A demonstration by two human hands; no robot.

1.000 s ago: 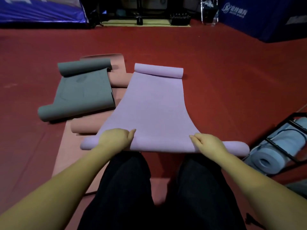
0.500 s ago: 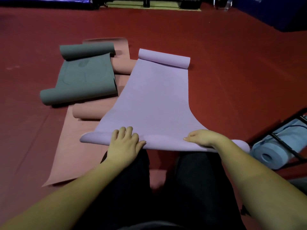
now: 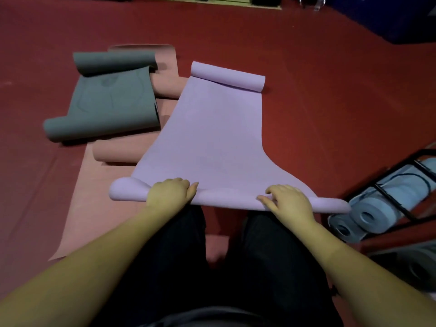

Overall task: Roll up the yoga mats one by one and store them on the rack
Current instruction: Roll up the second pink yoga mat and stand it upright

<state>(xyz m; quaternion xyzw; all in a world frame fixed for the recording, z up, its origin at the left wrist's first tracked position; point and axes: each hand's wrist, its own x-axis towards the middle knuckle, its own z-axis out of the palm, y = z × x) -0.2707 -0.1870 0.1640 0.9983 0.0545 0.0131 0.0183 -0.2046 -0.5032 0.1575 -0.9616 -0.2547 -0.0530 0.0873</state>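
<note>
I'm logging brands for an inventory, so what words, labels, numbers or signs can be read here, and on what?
None readable. The grey mat bears a faint dark mark, too blurred to read. The purple mat, pink mat and rolled blue mats show no text.

floor — red carpet | far right — dark blue padding | light dim

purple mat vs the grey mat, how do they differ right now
The purple mat has both hands on its near roll, left hand and right hand; the grey mat lies untouched. The purple mat lies partly on the red floor, while the grey mat rests on pink mats. The purple mat's flat stretch looks longer than the grey mat's. Both curl at both ends.
</note>
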